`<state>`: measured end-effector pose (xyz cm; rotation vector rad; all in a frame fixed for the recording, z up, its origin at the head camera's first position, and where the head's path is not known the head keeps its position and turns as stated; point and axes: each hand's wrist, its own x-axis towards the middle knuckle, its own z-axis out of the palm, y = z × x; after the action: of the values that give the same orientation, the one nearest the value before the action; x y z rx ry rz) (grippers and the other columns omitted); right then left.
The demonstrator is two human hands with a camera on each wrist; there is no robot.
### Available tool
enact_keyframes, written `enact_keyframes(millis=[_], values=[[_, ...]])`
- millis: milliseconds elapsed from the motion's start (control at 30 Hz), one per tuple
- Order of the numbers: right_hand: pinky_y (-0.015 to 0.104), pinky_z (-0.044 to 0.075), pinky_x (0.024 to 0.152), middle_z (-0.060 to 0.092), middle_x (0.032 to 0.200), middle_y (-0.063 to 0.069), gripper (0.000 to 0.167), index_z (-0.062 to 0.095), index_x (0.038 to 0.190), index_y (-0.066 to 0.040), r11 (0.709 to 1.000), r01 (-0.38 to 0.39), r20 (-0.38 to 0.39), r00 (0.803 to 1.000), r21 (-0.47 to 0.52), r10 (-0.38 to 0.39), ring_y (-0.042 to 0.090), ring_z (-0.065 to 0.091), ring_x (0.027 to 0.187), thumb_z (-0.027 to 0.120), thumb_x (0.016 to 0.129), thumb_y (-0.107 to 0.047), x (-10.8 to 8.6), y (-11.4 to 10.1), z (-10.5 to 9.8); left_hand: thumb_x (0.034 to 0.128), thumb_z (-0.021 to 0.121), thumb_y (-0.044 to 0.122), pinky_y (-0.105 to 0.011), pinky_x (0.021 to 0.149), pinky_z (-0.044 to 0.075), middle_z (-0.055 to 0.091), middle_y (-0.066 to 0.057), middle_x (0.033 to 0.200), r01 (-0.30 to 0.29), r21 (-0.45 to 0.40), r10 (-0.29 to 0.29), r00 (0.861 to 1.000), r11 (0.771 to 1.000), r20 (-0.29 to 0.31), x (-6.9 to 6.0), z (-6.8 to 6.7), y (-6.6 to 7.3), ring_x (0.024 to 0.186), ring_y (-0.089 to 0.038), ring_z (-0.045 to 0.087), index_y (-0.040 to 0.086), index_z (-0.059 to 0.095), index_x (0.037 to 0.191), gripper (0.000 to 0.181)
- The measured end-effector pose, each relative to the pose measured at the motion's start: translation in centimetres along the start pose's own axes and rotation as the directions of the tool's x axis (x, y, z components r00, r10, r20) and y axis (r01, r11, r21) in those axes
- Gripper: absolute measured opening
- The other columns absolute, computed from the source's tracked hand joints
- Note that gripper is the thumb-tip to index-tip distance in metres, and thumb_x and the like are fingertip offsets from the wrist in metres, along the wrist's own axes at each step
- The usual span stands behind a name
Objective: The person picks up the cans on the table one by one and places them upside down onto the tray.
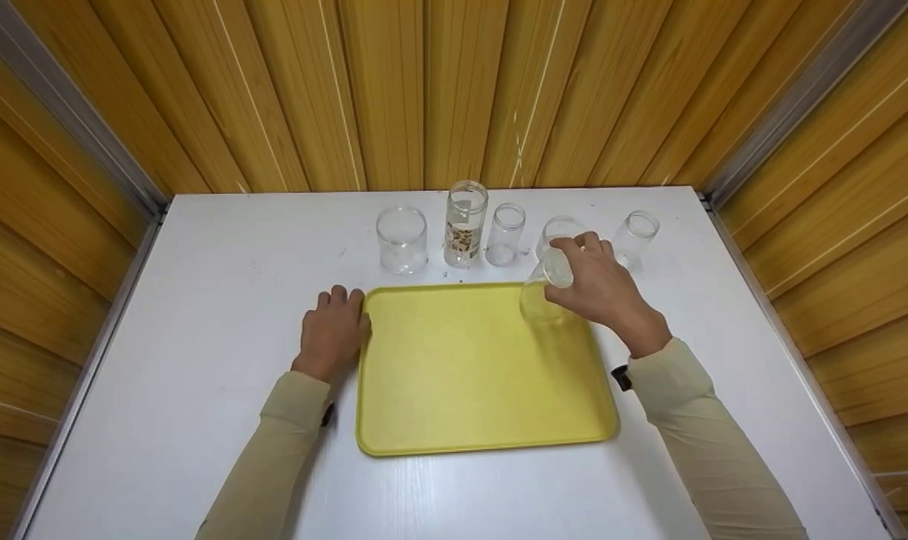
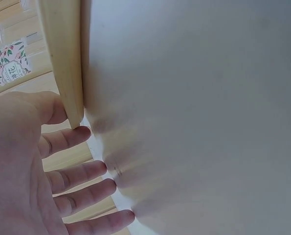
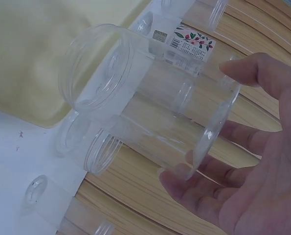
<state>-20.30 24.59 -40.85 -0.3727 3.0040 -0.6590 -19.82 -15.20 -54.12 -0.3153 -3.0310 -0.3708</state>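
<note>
A wide clear jar (image 1: 537, 297) is in my right hand (image 1: 600, 281), whose thumb and fingers grip it round its base. In the right wrist view the jar (image 3: 155, 112) tilts with its threaded mouth down toward the yellow tray; whether the mouth touches the tray cannot be told. My left hand (image 1: 332, 330) rests at the far left corner of the yellow tray (image 1: 476, 375). Seen from the left wrist, its thumb and index fingertip touch the tray edge (image 2: 67, 63), while its other fingers stretch down to the white table.
Behind the tray stand a wide clear jar (image 1: 403, 244), a tall labelled bottle (image 1: 465, 236), a narrow jar (image 1: 506, 236), another jar (image 1: 558, 229) partly hidden by my right hand, and a small jar (image 1: 637, 236). Wood-patterned panels (image 1: 454, 97) enclose the white table (image 1: 221, 300).
</note>
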Motion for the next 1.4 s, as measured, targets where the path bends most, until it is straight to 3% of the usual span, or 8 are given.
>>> enact_keyframes(millis=[233, 467, 1400], values=[[0.065, 0.049, 0.088, 0.043, 0.145, 0.030, 0.071, 0.050, 0.155, -0.004, 1.000, -0.019, 0.029, 0.999, 0.000, 0.019, 0.048, 0.042, 0.131, 0.071, 0.090, -0.022, 0.19, 0.26, 0.31, 0.1087, 0.053, 0.024, -0.059, 0.070, 0.055, 0.056, -0.024, 0.118, 0.004, -0.011, -0.004, 1.000, 1.000, 0.004, -0.02, 0.10, -0.07, 0.104, -0.043, 0.056, 0.000, 0.060, 0.120, 0.027], [0.064, 0.049, 0.085, 0.044, 0.144, 0.030, 0.070, 0.051, 0.153, -0.004, 1.000, -0.012, 0.047, 0.999, -0.001, 0.012, 0.048, 0.044, 0.127, 0.067, 0.087, -0.022, 0.32, 0.50, 0.50, 0.1093, 0.052, 0.027, -0.058, 0.073, 0.053, 0.053, -0.022, 0.120, 0.020, -0.028, -0.019, 0.999, 0.999, 0.042, -0.10, 0.01, -0.12, 0.106, -0.042, 0.053, 0.002, 0.057, 0.122, 0.028], [0.067, 0.050, 0.087, 0.044, 0.146, 0.032, 0.072, 0.051, 0.153, -0.001, 0.999, -0.003, 0.106, 0.994, -0.038, 0.007, 0.049, 0.044, 0.130, 0.067, 0.087, -0.024, 0.69, 0.87, 0.88, 0.1089, 0.053, 0.026, -0.059, 0.070, 0.055, 0.057, -0.024, 0.121, 0.023, -0.020, -0.023, 1.000, 1.000, 0.015, -0.05, 0.01, -0.02, 0.105, -0.043, 0.056, 0.001, 0.061, 0.125, 0.031]])
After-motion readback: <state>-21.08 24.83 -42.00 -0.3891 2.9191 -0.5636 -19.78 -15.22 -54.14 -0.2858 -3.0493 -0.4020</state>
